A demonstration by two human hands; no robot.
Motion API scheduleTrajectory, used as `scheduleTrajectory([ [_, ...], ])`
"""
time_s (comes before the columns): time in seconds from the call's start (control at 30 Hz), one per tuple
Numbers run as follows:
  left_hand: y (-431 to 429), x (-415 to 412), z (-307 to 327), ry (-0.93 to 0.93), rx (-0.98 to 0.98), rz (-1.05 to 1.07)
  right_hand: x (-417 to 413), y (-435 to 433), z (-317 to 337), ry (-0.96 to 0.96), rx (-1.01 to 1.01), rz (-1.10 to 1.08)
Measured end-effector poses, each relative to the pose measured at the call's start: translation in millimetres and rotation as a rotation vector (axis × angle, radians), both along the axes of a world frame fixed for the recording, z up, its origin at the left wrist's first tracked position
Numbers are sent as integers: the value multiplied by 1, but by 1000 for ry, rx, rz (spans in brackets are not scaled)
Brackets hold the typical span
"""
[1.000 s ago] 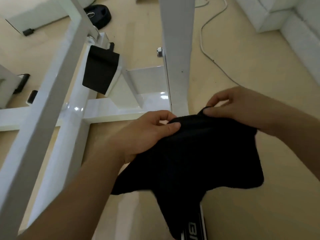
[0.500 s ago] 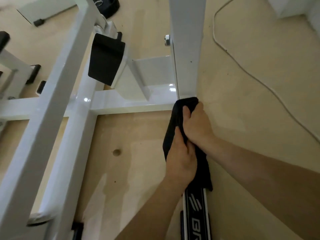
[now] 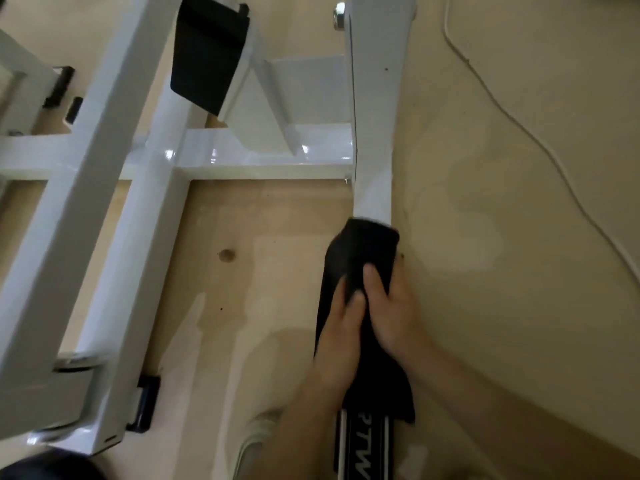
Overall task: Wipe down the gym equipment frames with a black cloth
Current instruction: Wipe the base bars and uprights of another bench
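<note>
Writing: a black strip [image 3: 363, 445] runs down the post below your hands, with white lines along its edges and white letters that look like "PTW"; the rest is cut off at the picture's lower edge.
Left hand [image 3: 341, 327]: you grasp the black cloth [image 3: 370, 247] from the post's left side, with your fingers curled over its front.
Right hand [image 3: 391, 306]: it is clenched round the same cloth from the right side, touching your left hand, with your fingertips on the cloth's front.
Cloth: soft, dark and matt, wrapped round the white post [image 3: 375, 116]. Its top edge sits just above your fingers and a loose end hangs below your wrists.
Frame: square-section tubes, glossy white with bright glints on the crossbar [image 3: 263, 157]. A metal bolt head [image 3: 339, 15] sticks out near the post's top.
Pad: a black, flat block [image 3: 206, 57] is fixed to the slanted beam, well apart from your hands.
Floor [image 3: 242, 289]: pale wood with one dark knot [image 3: 227, 254].
Cable: a thin white cord [image 3: 519, 123] snakes across the floor to your right.
</note>
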State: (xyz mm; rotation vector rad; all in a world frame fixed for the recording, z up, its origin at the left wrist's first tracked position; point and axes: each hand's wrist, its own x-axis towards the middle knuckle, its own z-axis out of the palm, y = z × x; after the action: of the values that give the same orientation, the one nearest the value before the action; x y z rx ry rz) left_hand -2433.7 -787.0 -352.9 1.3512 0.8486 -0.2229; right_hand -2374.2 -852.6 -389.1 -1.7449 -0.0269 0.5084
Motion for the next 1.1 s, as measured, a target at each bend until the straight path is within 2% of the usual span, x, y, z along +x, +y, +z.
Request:
scheduleTrajectory([
  [0.1,10,36,-3,6,72,-11,53,18,0,26,18,-31],
  [0.2,8,29,-4,-45,171,-128,45,14,7,-69,-72,47],
  [0.3,-9,-27,-7,2,309,-184,-17,-10,17,-258,-322,159],
  [0.43,-47,-93,-2,112,652,-166,-83,-43,34,-585,-794,296],
  [0.5,-57,-106,-2,149,711,-159,-87,-49,34,-645,-864,365],
  [0.63,-48,-76,-4,116,822,-185,-39,-33,16,-515,-664,500],
  [0.77,-22,11,-6,-23,907,-144,58,2,24,-732,-807,650],
  [0.87,-5,54,-8,-58,870,-145,112,25,26,-817,-880,764],
  [0.93,-9,49,-9,-78,941,-208,113,25,22,-859,-800,757],
  [1.03,-27,3,-13,-134,1101,-375,71,-7,12,-899,-566,733],
  [1.1,-33,-14,-6,-62,963,-406,56,-30,4,-897,-467,802],
])
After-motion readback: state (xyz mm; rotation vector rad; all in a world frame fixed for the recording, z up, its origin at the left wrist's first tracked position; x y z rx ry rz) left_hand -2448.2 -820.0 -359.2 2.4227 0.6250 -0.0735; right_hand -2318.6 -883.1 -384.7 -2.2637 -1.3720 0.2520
